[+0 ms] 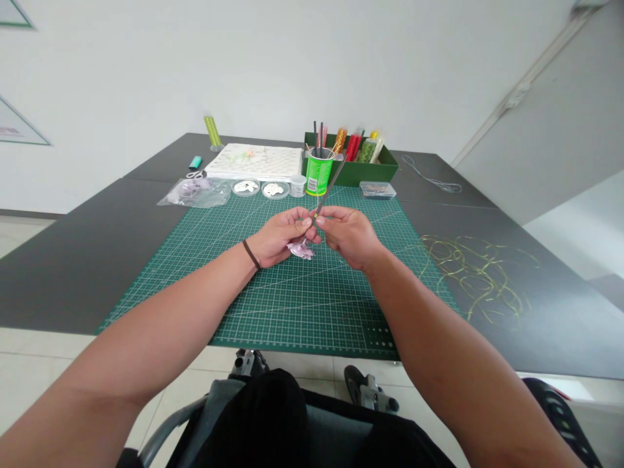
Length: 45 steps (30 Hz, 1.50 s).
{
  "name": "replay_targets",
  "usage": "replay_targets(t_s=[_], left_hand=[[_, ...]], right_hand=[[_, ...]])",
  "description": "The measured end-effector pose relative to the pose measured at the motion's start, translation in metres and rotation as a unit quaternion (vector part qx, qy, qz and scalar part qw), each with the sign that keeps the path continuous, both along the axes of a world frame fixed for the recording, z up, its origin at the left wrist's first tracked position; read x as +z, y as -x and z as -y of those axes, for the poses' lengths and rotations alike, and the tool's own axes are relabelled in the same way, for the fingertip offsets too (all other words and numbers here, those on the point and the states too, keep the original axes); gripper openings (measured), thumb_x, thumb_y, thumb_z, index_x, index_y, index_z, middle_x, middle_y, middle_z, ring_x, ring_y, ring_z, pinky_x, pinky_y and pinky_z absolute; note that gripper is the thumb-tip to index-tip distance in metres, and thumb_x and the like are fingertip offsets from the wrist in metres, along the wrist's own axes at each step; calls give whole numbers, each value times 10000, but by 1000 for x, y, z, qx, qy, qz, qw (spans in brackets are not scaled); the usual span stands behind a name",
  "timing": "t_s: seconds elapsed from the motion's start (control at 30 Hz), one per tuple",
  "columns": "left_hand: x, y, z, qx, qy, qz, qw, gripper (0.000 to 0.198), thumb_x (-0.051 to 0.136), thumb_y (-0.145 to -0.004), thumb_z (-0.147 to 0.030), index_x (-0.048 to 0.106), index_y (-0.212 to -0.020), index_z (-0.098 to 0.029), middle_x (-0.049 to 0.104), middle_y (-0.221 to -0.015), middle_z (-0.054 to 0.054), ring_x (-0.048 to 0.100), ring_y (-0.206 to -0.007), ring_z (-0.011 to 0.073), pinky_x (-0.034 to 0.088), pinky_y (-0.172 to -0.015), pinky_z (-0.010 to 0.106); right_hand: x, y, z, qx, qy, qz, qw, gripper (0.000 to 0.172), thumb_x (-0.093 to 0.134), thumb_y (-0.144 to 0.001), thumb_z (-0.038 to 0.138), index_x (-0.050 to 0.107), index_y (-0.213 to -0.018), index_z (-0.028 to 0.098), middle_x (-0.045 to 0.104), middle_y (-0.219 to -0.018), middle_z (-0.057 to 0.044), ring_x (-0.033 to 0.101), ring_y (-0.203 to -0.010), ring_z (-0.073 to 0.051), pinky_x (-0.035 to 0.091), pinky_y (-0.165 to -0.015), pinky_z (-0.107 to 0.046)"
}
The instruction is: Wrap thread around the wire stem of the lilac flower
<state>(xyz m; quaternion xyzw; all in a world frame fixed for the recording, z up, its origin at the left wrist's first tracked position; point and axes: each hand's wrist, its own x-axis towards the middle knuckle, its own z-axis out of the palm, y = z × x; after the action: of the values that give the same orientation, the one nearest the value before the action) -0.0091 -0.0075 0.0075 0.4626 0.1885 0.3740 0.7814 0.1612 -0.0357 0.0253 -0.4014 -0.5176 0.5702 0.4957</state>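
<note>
My left hand is closed, its thumb and fingers pinching a slim dark stick that slants up to the right. A pale purple flower hangs at the stick's lower end, just below my left fingertips. Closed as well, my right hand pinches the same stick from the other side, thumb and forefinger close to my left thumb. Between the two thumbs a small yellow-gold band shows on the stick. What lies under the fingertips is hidden. Both hands are above a green cutting mat.
A tangle of gold wire lies to the right. Behind the mat stand a green can with dark sticks, a green box of coloured rolls, a white board, small dishes, a plastic bag and scissors.
</note>
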Motion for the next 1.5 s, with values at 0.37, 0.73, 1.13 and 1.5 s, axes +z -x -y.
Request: replay_targets(t_s=[0.37, 0.73, 1.13, 1.5], left_hand=[[-1, -3, -1, 38, -17, -43, 998, 258, 777, -803, -286, 557, -850, -160, 726, -734, 25, 685, -657, 130, 501, -620, 243], [1, -8, 5, 206, -262, -310, 891, 174, 675, -885, -324, 695, -914, -154, 774, -835, 55, 690, -705, 133, 510, -619, 244], [3, -10, 5, 262, -227, -255, 903, 73, 678, -872, -229, 681, -859, -157, 757, -786, 48, 673, -673, 135, 506, -612, 249], [2, -11, 3, 254, -207, -245, 913, 70, 684, -856, -221, 679, -855, -151, 755, -766, 41, 618, -603, 118, 454, -571, 241]], right_hand=[[-1, 0, -2, -17, 5, 10, 1000, 357, 849, -669, 417, 600, -780, 188, 599, -553, 48, 334, -407, -43, 164, -394, -230], [-5, 1, -6, -131, -20, 144, 981, 195, 756, -790, 330, 650, -826, 171, 459, -515, 78, 281, -434, -58, 169, -416, -248], [-6, 0, -1, -144, -110, 209, 961, 143, 671, -851, 290, 604, -764, 199, 424, -521, 66, 309, -484, -84, 218, -467, -261], [-7, 0, -3, -151, -120, 226, 955, 120, 633, -860, 265, 606, -768, 193, 409, -513, 77, 304, -474, -81, 220, -476, -269]])
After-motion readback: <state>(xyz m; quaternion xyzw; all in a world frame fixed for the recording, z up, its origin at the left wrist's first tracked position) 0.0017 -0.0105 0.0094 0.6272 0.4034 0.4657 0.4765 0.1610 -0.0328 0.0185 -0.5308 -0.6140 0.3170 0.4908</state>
